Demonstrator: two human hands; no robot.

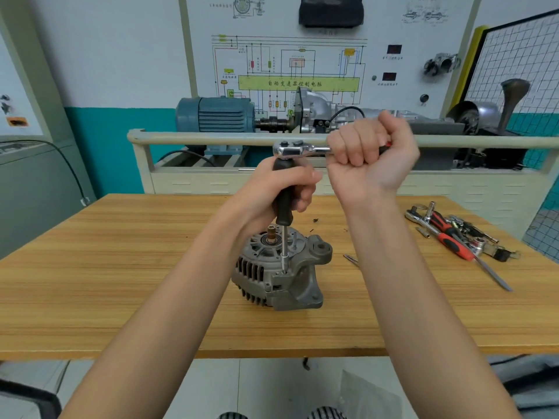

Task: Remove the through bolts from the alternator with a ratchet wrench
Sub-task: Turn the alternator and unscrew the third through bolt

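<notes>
Head view is showing one alternator (279,270) sitting on the counter (121,267), directly below both hands. Left hand (287,189) is gripping the black extension handle (282,204); right hand (369,149) is gripping one ratchet (298,149) atop it.

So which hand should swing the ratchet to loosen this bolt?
The right hand: it already grips the ratchet wrench handle, out at the long end. The left hand holds the black extension grip upright over the alternator, so it is better kept steadying.
</notes>
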